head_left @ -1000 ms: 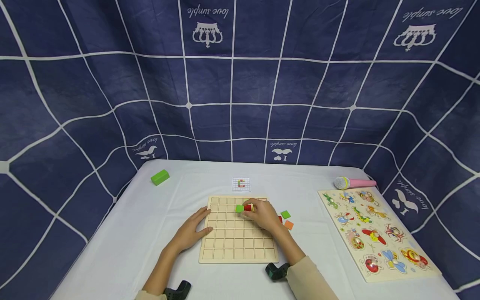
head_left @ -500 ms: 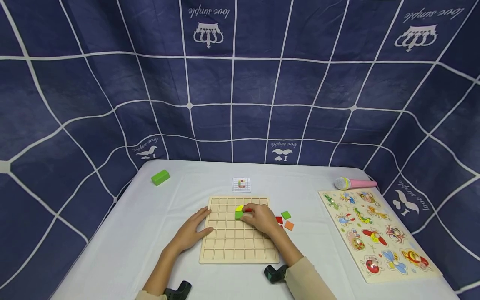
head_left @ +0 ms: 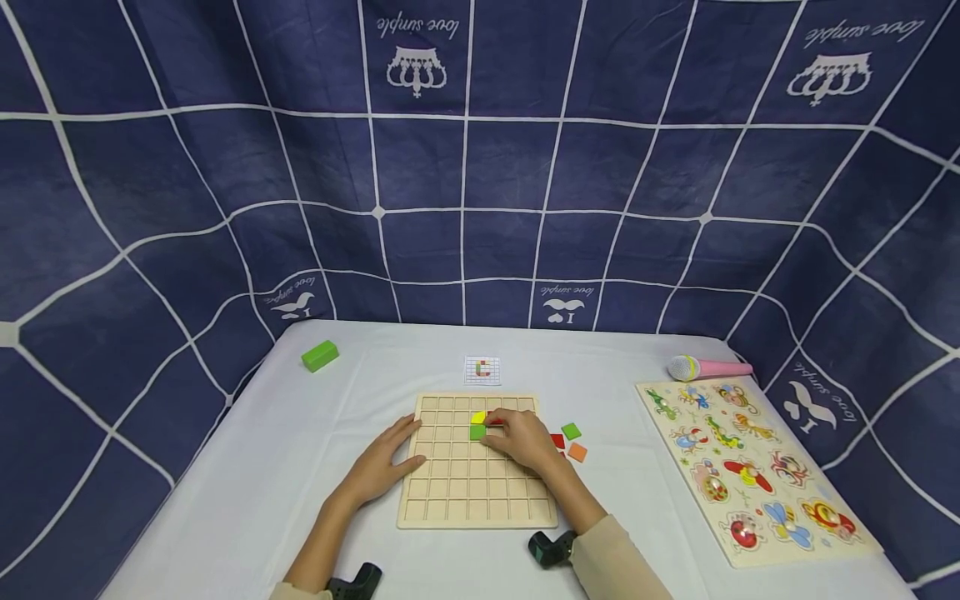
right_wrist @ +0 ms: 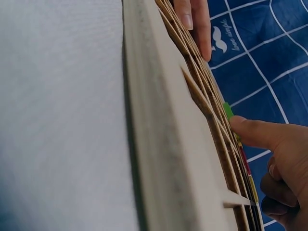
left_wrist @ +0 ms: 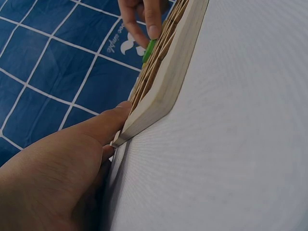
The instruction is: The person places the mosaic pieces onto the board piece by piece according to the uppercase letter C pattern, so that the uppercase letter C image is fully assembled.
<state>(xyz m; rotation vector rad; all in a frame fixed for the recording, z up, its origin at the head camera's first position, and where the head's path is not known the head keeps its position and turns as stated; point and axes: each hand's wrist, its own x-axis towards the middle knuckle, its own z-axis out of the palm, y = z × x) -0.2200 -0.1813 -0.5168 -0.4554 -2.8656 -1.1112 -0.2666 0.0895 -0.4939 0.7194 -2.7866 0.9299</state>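
Low in the middle, the right hand [head_left: 522,439] touched the green tile [head_left: 477,432] on the board [head_left: 477,490]; I couldn't tell if it gripped. The left hand [head_left: 378,462], fingers straight, touched the board's left side.

Upside-down "love simple" [head_left: 417,27] on curtain [head_left: 592,167]

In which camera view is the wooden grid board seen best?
The head view: it looks down on most of the wooden grid board, though the right hand hides part. The left wrist view shows a corner and the grid at a shallow angle; the right wrist view shows an edge close up.
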